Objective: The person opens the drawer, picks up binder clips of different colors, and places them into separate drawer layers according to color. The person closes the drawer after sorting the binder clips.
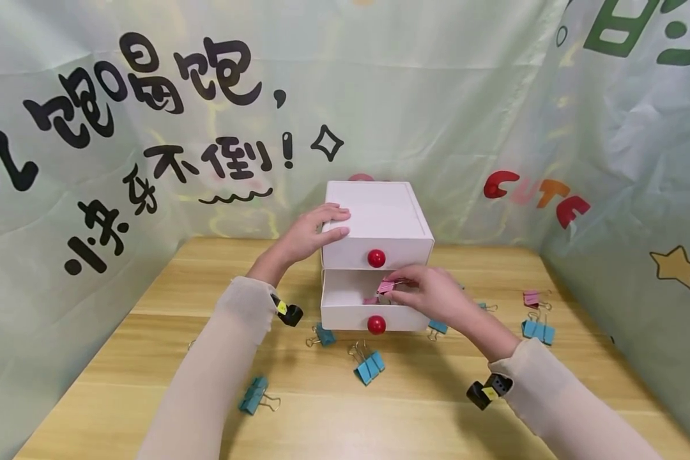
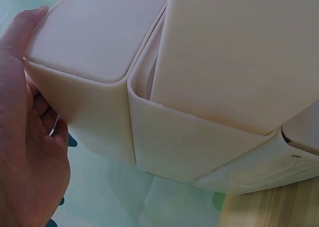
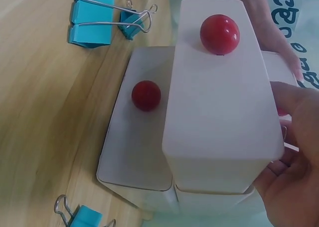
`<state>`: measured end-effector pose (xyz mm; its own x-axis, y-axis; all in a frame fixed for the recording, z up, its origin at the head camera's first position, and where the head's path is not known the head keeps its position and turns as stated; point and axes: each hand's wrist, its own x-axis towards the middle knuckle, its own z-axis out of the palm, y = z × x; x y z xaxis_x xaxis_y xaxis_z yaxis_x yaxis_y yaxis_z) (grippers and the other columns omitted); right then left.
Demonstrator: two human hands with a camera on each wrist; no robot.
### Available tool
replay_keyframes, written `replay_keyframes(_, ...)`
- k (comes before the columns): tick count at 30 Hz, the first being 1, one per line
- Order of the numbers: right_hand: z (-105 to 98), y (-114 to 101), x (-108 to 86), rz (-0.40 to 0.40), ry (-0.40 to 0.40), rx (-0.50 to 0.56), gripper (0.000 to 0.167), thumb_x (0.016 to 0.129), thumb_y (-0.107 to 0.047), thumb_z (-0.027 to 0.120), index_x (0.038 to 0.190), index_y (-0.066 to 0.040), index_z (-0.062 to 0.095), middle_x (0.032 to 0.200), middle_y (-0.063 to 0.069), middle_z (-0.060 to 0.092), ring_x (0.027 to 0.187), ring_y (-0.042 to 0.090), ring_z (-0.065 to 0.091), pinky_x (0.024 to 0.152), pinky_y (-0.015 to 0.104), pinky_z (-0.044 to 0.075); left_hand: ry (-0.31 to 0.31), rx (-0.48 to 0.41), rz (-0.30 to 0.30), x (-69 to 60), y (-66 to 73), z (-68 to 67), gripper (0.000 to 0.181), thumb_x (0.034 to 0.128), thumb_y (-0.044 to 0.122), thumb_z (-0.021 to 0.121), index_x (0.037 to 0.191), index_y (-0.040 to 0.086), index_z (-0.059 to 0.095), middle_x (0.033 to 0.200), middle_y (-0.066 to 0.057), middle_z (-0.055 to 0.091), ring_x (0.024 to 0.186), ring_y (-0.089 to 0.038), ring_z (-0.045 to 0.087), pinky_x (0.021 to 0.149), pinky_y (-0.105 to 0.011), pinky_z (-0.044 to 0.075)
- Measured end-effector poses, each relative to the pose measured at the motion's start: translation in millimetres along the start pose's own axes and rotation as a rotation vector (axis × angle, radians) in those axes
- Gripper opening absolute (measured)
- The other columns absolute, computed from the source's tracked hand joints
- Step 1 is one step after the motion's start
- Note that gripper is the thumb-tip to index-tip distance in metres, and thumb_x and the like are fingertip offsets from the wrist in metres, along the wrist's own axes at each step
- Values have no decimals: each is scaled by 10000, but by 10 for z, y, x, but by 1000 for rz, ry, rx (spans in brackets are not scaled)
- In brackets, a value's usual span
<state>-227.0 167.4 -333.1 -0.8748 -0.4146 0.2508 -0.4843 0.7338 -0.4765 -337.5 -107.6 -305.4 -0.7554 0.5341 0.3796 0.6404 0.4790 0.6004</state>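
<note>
A white drawer unit [image 1: 376,211] with red ball knobs stands on the table, its middle drawer [image 1: 347,317] pulled out. My left hand [image 1: 307,236] rests on the unit's top left edge. In the left wrist view the left hand [image 2: 35,137] lies against the corner, its fingertips partly hidden. Over the open drawer, my right hand [image 1: 434,291] pinches a pink binder clip [image 1: 386,286] between thumb and fingers. Another pink piece [image 1: 370,300] shows inside the drawer. From the right wrist, the right hand [image 3: 294,162] reaches over the drawer's side, and the drawer front hides most of the clip.
Blue binder clips lie about the table, among them one in front [image 1: 370,367], one at left [image 1: 254,395] and one at right [image 1: 538,331]. A pink clip [image 1: 531,298] lies at far right. Below the open drawer is a closed bottom drawer [image 3: 137,137]. A printed curtain [image 1: 437,96] hangs behind.
</note>
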Motion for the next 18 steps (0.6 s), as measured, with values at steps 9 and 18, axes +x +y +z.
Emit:
replay_keyframes(9,41,-38,-26,-51,90,-143,284,807,-315,813,1054,-191,747,1009,-49,700,903,155,638,780,375,551,7,14,-3,-7,5,9,498,946,399,614,1367,136,582,1477,-22,468,1423,-160,293,1174,-376,187)
replay_keyframes(18,50,-54,-47,-44,126,-201,392,773,-346,834,1108,-181,715,1116,4,667,930,190,626,804,398,557,19,25,7,4,-2,16,480,947,372,626,1361,132,589,1468,-24,479,1419,-168,305,1173,-373,196)
